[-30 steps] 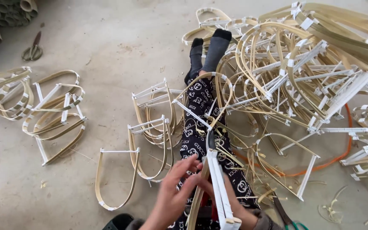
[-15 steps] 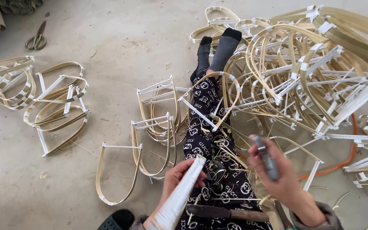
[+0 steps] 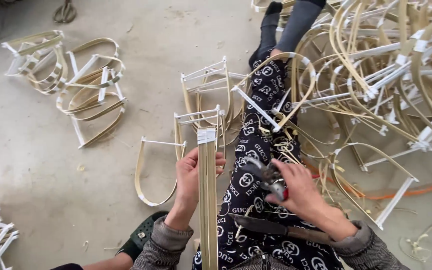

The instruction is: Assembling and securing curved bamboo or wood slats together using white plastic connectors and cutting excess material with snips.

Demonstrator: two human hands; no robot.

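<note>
A grey concrete floor (image 3: 126, 165) fills the frame, dusty and strewn with short offcuts. The largest thing on it is the tangled heap of bent bamboo frames (image 3: 386, 75) crowding the upper right, pale yellow loops braced with white bars. A smaller stack of the same frames (image 3: 76, 85) lies in the upper left, and a few single frames (image 3: 203, 100) sit at the centre, just left of the person's outstretched legs in black patterned trousers (image 3: 258, 165). An orange cable (image 3: 406, 191) runs along the right edge, under the heap.

The bundle of flat bamboo strips (image 3: 207, 200) stands lengthwise in the lower centre, straight, pale tan, its far end bound with a white wrap. The left hand (image 3: 192, 177) is closed around it at mid-length, fingers curled over the strips. The right hand (image 3: 298, 187), lower centre-right above the thigh, is clenched on a small metal cutting tool (image 3: 266, 176) with a red handle. A dark blade-like tool (image 3: 276, 229) lies across the lap. A dark green slipper (image 3: 143, 234) shows at the bottom, and scissors (image 3: 65, 11) lie at the top left.
</note>
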